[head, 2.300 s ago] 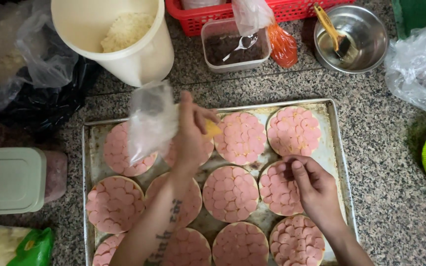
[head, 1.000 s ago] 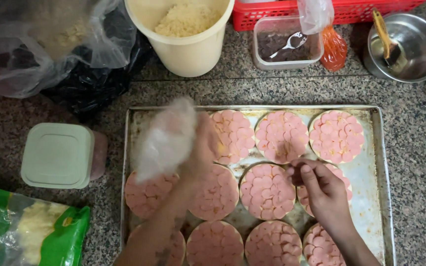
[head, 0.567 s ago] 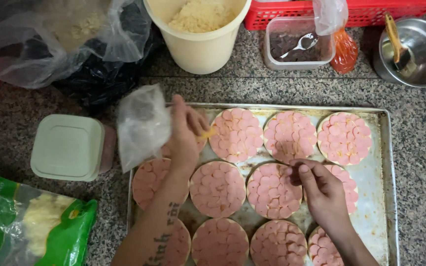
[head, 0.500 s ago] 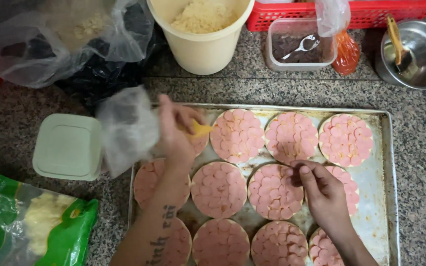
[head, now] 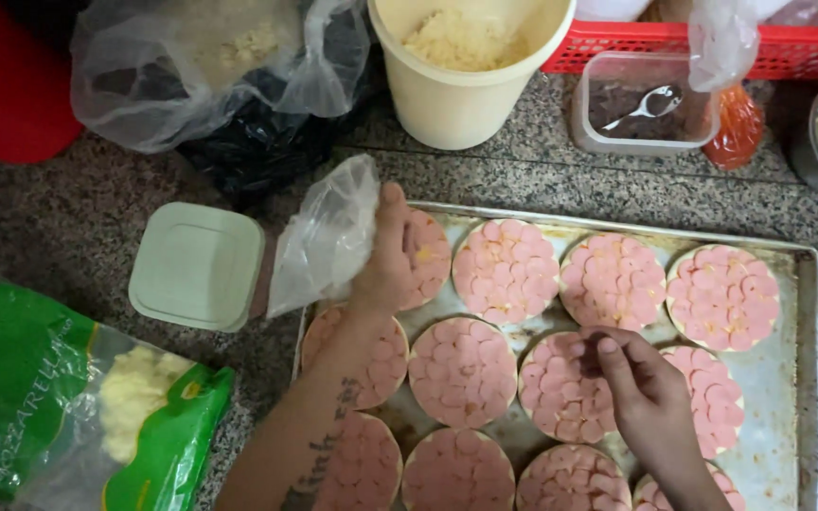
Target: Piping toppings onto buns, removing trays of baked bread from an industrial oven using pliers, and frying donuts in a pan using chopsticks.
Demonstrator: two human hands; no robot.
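Note:
A metal baking tray [head: 788, 397] lies on a speckled stone counter and carries several round dough bases covered with pink sausage slices [head: 506, 270]. My left hand [head: 385, 257] hovers over the top-left base and grips a crumpled clear plastic bag [head: 326, 237]; a small yellow bit shows under its fingers. My right hand [head: 644, 393] rests with fingers pinched on a base [head: 557, 386] in the middle row.
A pale green lidded box [head: 196, 266] sits left of the tray. A green bag of white cheese [head: 87, 407] lies at lower left. Behind the tray stand a cream bucket of grated cheese [head: 466, 66], a clear tub with a spoon [head: 641, 109], a red basket [head: 636, 47] and plastic bags [head: 210, 76].
The view drifted, so the tray now sits further right and lower. My left hand with the bag stays over the top-left base; the bag now hangs left. My right hand stays put.

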